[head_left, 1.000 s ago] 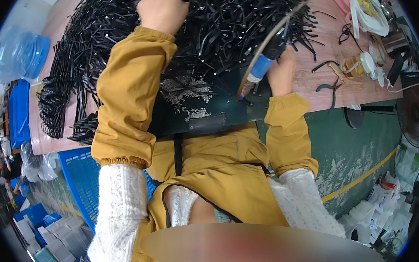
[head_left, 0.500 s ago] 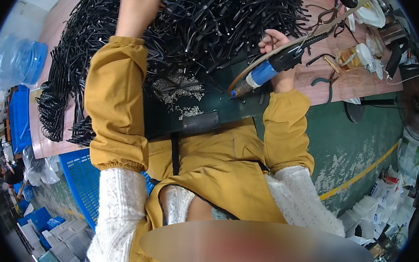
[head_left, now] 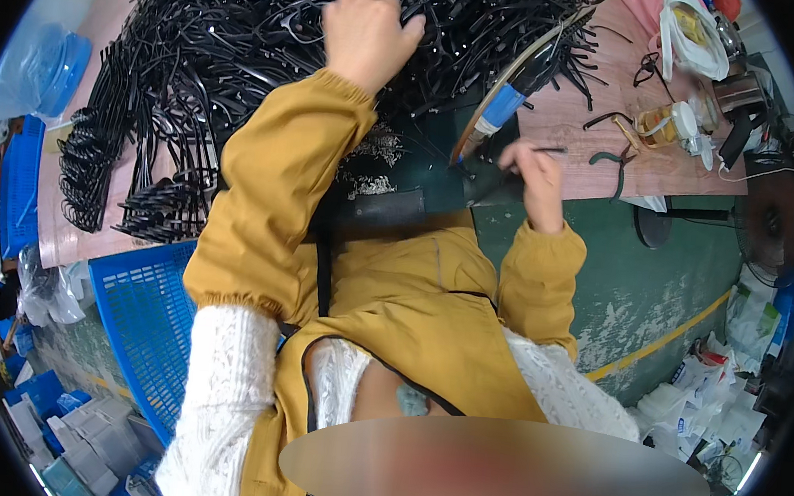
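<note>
A large heap of black glasses frames point(head_left: 247, 26) covers the far side of the table. Over its near middle part is my left hand point(head_left: 369, 36), thumb spread away from the bent fingers, with nothing visible in it. My right hand point(head_left: 538, 177) is closed in a pinch around a thin dark rod point(head_left: 550, 150), too small to identify further. Just to its left, a blue and black powered screwdriver point(head_left: 501, 107) leans with its tip low over the dark green mat point(head_left: 440, 172). Small silvery bits point(head_left: 369, 186) lie scattered on the mat, partly behind my left sleeve.
Stacked frames point(head_left: 86, 168) line the table's left edge. Pliers point(head_left: 620, 172), a jar point(head_left: 668, 125) with yellowish contents and a loose pair of glasses point(head_left: 649, 70) lie at right. A blue basket point(head_left: 144, 321) stands below the table's left front edge, and a fan point(head_left: 772, 217) at far right.
My left hand has moved right and opened over the heap. My right hand has come down from behind the screwdriver and now pinches a thin dark rod. The view has shifted slightly.
</note>
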`<move>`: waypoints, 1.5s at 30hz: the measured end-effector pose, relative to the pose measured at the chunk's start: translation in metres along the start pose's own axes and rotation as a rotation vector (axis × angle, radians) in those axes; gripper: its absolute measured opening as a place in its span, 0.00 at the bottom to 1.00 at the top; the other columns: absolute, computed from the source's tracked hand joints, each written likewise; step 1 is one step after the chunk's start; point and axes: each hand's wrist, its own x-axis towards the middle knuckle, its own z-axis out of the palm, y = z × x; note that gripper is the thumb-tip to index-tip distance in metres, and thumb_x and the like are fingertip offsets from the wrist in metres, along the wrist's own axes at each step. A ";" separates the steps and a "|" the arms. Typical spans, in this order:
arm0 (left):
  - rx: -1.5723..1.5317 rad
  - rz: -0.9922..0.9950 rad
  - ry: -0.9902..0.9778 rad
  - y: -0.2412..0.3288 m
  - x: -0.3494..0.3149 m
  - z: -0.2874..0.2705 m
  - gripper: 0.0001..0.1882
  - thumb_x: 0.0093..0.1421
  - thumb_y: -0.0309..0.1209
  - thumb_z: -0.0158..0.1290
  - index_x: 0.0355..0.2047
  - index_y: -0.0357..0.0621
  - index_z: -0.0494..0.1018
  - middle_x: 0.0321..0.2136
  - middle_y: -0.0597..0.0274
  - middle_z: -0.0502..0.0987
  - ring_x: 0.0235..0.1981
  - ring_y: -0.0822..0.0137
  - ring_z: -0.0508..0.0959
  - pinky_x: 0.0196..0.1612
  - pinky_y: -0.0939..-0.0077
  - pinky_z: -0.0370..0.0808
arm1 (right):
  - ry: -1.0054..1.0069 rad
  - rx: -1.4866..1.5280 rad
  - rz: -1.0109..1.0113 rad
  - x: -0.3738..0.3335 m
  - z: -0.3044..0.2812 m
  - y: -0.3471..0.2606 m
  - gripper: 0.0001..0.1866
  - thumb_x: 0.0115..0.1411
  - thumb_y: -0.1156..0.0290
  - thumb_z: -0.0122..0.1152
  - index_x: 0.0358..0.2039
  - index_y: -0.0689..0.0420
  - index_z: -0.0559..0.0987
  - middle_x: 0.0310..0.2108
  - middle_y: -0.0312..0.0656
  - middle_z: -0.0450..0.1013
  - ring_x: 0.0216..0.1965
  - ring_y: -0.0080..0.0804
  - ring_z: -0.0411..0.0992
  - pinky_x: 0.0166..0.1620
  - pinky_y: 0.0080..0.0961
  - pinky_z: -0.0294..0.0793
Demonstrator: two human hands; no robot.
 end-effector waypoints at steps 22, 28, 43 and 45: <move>-1.822 -0.755 0.494 0.016 -0.184 -0.073 0.19 0.69 0.28 0.51 0.57 0.34 0.63 0.29 0.60 0.72 0.25 0.67 0.75 0.33 0.71 0.76 | -0.002 -0.193 -0.178 -0.023 0.131 -0.066 0.07 0.70 0.75 0.56 0.41 0.64 0.81 0.37 0.43 0.73 0.33 0.28 0.72 0.31 0.19 0.72; -1.501 -0.627 0.298 0.029 -0.259 -0.069 0.15 0.71 0.20 0.44 0.55 0.38 0.58 0.41 0.48 0.77 0.47 0.58 0.80 0.54 0.63 0.78 | 0.040 0.135 0.104 -0.025 0.153 -0.052 0.05 0.68 0.82 0.57 0.42 0.69 0.78 0.42 0.42 0.73 0.35 0.25 0.76 0.40 0.19 0.80; -1.216 -0.450 0.033 0.029 -0.302 -0.073 0.28 0.54 0.22 0.70 0.54 0.35 0.71 0.51 0.47 0.73 0.59 0.52 0.77 0.56 0.65 0.80 | -0.015 0.136 0.313 -0.018 0.175 -0.037 0.06 0.66 0.78 0.64 0.40 0.68 0.83 0.36 0.40 0.80 0.28 0.19 0.73 0.32 0.16 0.72; -1.207 -0.498 0.042 0.031 -0.301 -0.075 0.28 0.51 0.23 0.71 0.51 0.36 0.73 0.45 0.47 0.76 0.54 0.52 0.80 0.54 0.65 0.81 | -0.030 -0.097 0.145 -0.017 0.179 -0.037 0.05 0.65 0.79 0.64 0.39 0.67 0.83 0.35 0.39 0.80 0.28 0.19 0.73 0.32 0.16 0.72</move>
